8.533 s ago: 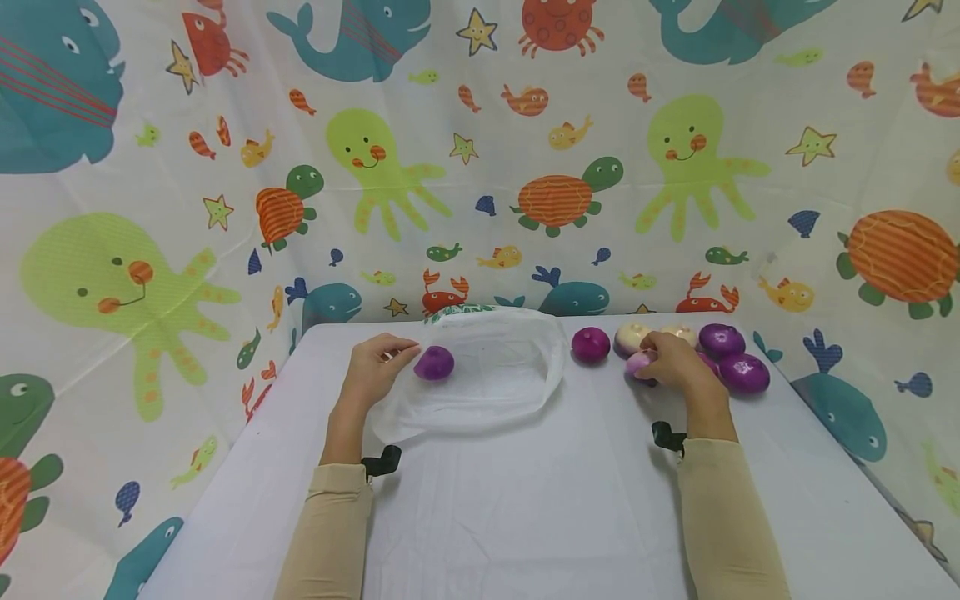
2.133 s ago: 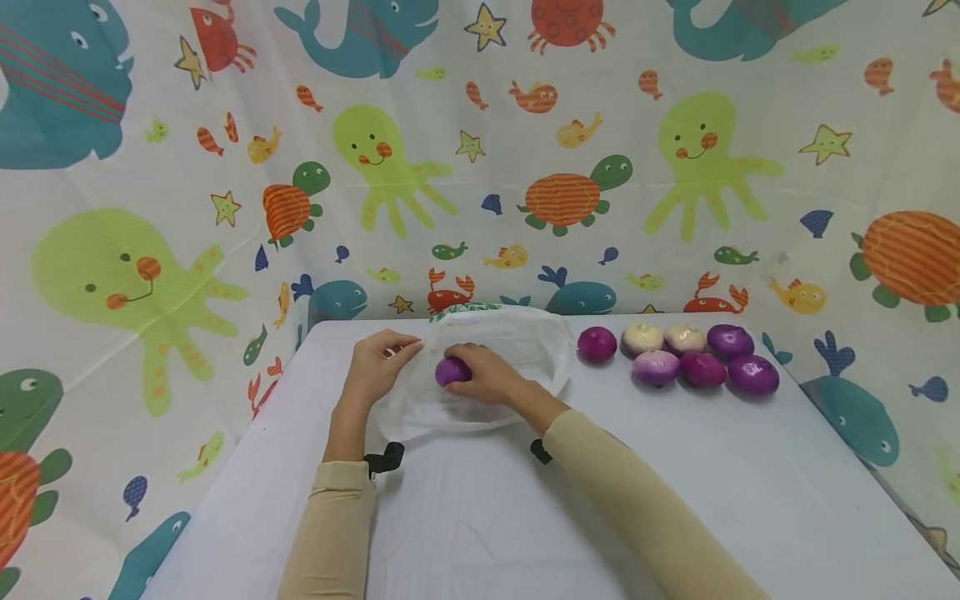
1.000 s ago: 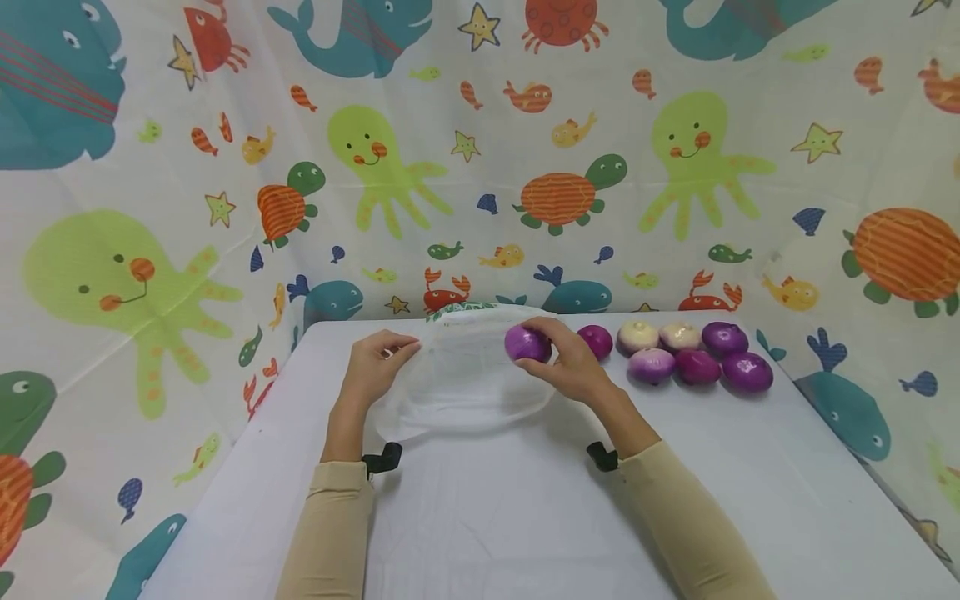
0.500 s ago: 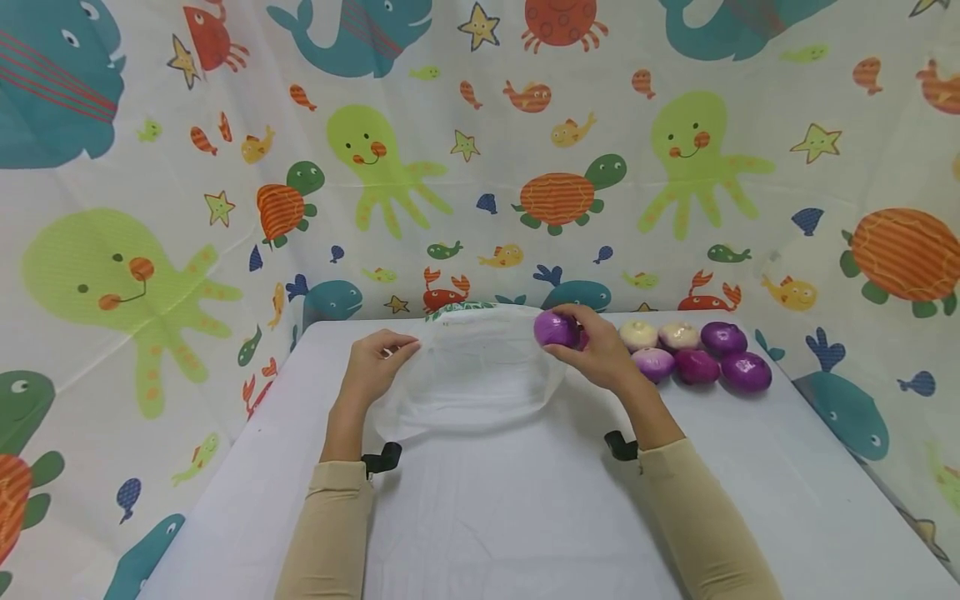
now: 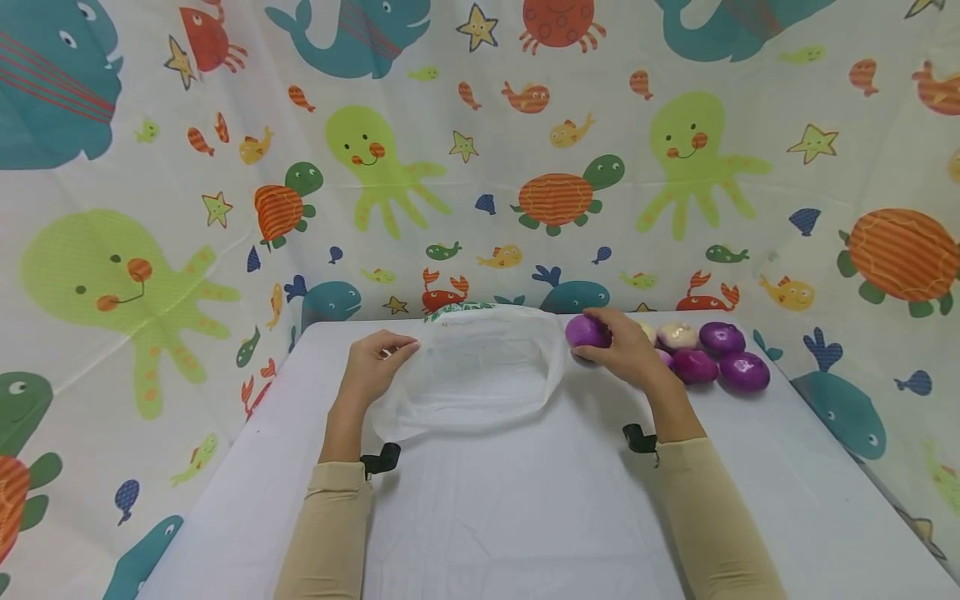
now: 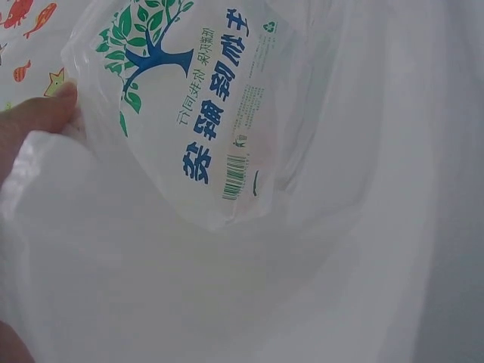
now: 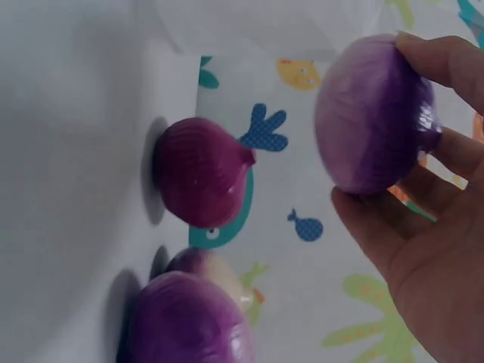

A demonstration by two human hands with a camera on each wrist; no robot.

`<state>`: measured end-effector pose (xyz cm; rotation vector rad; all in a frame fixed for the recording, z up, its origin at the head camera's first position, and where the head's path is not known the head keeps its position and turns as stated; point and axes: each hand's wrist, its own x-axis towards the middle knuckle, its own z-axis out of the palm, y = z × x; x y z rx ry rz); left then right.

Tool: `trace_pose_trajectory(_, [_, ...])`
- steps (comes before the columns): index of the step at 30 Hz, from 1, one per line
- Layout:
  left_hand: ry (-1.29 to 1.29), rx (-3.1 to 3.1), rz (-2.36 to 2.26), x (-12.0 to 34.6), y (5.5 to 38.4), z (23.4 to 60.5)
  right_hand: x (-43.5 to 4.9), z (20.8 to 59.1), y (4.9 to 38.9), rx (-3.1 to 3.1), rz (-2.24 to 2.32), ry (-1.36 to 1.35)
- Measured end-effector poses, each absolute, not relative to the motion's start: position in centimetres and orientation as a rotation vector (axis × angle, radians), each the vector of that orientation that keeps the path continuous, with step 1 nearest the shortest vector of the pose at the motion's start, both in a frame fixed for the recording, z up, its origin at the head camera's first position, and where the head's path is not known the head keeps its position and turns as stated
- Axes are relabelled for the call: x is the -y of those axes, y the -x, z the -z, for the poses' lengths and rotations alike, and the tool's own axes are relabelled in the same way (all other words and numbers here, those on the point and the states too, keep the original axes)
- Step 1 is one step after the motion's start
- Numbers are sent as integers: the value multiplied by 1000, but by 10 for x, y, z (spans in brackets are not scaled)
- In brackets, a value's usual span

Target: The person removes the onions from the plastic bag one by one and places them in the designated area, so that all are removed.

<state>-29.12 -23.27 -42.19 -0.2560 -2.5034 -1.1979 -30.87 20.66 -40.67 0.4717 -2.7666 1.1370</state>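
Observation:
A thin white plastic bag [image 5: 555, 392] lies on the table with its mouth spread wide toward me. My left hand [image 5: 372, 368] pinches its left rim; in the left wrist view, a blue tree and lettering show on the bag's film [image 6: 212, 121]. To the right of the bag, my right hand [image 5: 633, 354] grips a purple onion [image 5: 582, 331] between thumb and fingers. The right wrist view shows this onion held up, apart from a magenta onion [image 7: 200, 174] standing on the table. In the head view that magenta onion is mostly hidden behind the held one.
More onions stand in a group at the back right: a pale one [image 5: 678, 335], a dark magenta one [image 5: 695, 367] and deep purple ones, such as the outer front onion [image 5: 745, 372]. A cartoon-print curtain [image 5: 480, 183] hangs close behind the white table [image 5: 510, 517].
The purple onion lay in the bag earlier; my right hand reached in, took hold of it and carried it out rightward, past the bag's rim. My left hand stays on the bag.

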Motion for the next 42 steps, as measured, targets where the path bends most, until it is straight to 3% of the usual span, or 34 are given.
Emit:
trace_pose_trajectory(9, [239,2501,1210,232,291,421,-219,411,310,2991,-894,-449])
trace_pose_trajectory(42, [247,2524,1226,229,291,421,-222,432,313,3160,-786,-439])
